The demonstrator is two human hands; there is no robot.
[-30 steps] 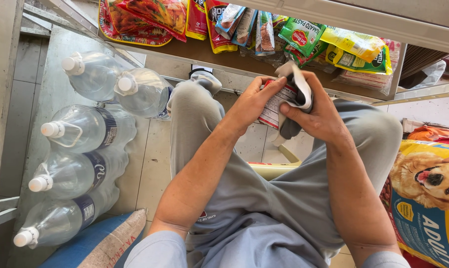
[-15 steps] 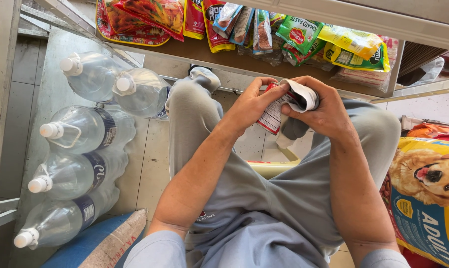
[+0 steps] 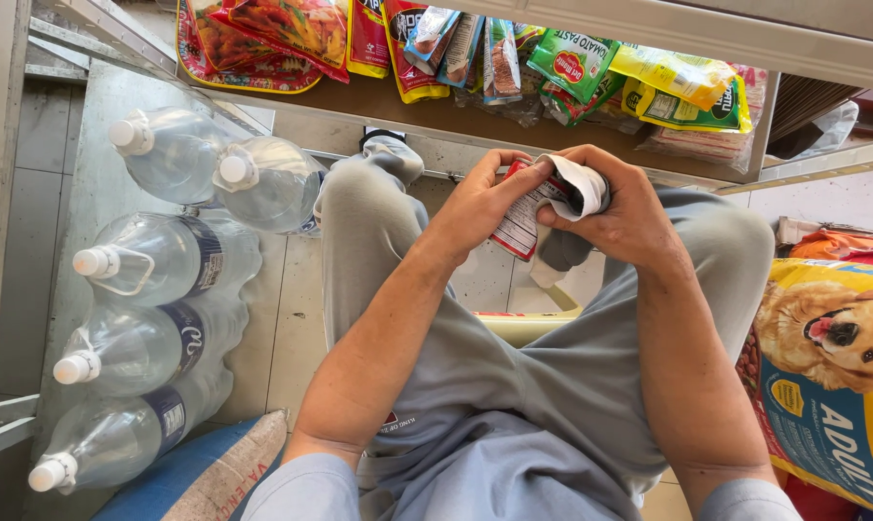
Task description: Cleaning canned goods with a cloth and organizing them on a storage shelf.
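— Head view: what surface and room?
— Pale floor tiles point(image 3: 292, 318) under a seated person; a shelf point(image 3: 436, 106) across the far side carries snack packets point(image 3: 562, 58).
— Containers?
— Five clear water bottles point(image 3: 157, 260) at left, full, capped white; a yellow dog-food bag point(image 3: 832, 376) at right.
— Hands?
— Left hand point(image 3: 480, 203) pinches a red-and-white packet point(image 3: 521, 217); right hand point(image 3: 629, 212) grips a white cloth point(image 3: 581, 183) against it, above the knees.
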